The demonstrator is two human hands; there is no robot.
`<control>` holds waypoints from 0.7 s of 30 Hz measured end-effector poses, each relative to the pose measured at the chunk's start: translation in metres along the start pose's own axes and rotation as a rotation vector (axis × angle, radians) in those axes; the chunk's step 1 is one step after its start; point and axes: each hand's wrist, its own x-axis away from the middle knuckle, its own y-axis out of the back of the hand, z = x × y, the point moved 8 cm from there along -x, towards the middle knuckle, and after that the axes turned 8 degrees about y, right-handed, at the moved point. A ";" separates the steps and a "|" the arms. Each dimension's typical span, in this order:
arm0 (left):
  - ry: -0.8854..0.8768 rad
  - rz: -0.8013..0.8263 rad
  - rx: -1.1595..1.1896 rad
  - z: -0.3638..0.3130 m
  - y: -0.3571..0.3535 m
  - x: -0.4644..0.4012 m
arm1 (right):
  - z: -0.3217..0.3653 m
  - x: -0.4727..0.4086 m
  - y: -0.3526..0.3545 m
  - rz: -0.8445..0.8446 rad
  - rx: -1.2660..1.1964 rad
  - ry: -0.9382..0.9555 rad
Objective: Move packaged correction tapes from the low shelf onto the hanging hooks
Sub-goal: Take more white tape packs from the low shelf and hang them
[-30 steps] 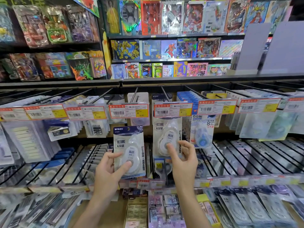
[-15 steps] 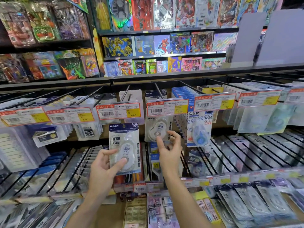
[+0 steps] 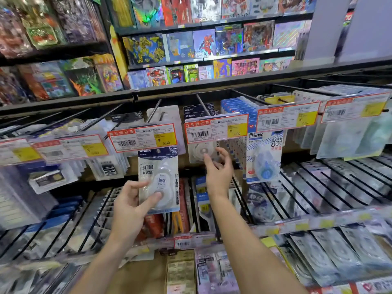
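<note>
My left hand (image 3: 129, 206) holds a packaged correction tape (image 3: 158, 179) upright, thumb pressed on its clear blister, just below the price tag (image 3: 144, 136) of one hanging hook (image 3: 156, 111). To its right a second correction tape pack (image 3: 200, 150) hangs on the neighbouring hook (image 3: 202, 105), mostly hidden behind that hook's price tag (image 3: 216, 128). My right hand (image 3: 218, 170) is raised at this pack's lower edge, fingers spread and loosely bent; its fingertips are at the blister without gripping it. The low shelf (image 3: 191, 209) with wire dividers lies under both hands.
A blue dotted tape pack (image 3: 265, 158) hangs right of my right hand. More hooks with packs and price tags run left and right. Slanted wire racks (image 3: 318, 187) of flat packs fill the lower right. Toy boxes (image 3: 203, 43) line the shelves above.
My right hand pushed its pack up onto the hook behind the price tag and released its pinch. My left hand raised its pack toward the left hook. The view shifted closer.
</note>
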 end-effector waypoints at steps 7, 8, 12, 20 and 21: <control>-0.026 -0.013 -0.031 0.000 0.005 -0.006 | -0.012 -0.015 -0.009 -0.035 0.018 -0.012; -0.031 -0.014 -0.032 -0.001 0.006 -0.006 | -0.013 -0.016 -0.010 -0.038 0.021 -0.014; -0.041 -0.025 -0.048 -0.004 0.010 -0.002 | -0.014 -0.023 -0.013 -0.029 0.046 -0.030; -0.070 -0.030 -0.093 -0.010 0.024 0.022 | -0.002 -0.022 -0.011 0.131 0.197 -0.032; -0.070 -0.030 -0.087 -0.010 0.023 0.026 | -0.002 -0.018 -0.007 0.158 0.243 -0.044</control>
